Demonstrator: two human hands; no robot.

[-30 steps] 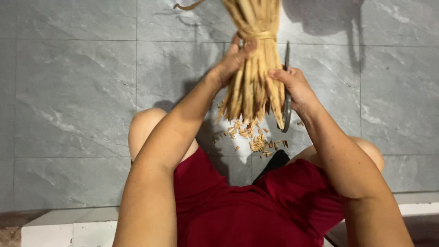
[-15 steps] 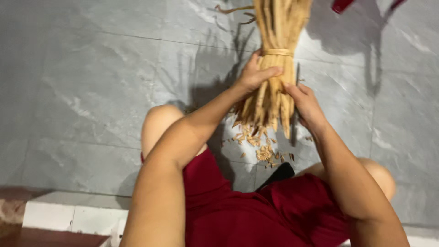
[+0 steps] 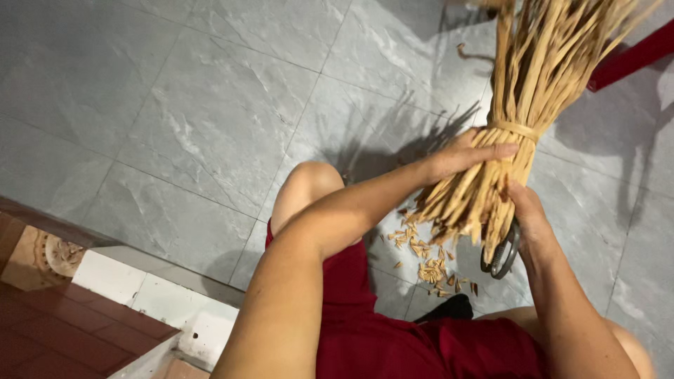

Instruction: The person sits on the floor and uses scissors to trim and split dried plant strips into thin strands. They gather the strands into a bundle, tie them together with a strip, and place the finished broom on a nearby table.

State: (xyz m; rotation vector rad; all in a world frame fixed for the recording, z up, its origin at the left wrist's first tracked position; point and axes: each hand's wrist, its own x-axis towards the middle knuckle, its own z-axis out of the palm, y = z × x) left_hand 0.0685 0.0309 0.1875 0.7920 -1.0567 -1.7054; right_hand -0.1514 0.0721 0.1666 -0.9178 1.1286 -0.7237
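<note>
Holding: your left hand (image 3: 467, 156) lies across a bundle of dry tan stalks (image 3: 523, 119), fingers spread over it just below its tie.
Bundle look: pale straw-coloured sticks, bound by a light band (image 3: 516, 129), cut ends fanning out toward you, long ends running off the far right.
Right hand: your right hand (image 3: 528, 214) grips the bundle's near edge and clasps dark-handled scissors (image 3: 501, 254).
Below: tan clippings (image 3: 428, 263) lie scattered on the grey tiled floor (image 3: 210, 119) between your knees.
</note>
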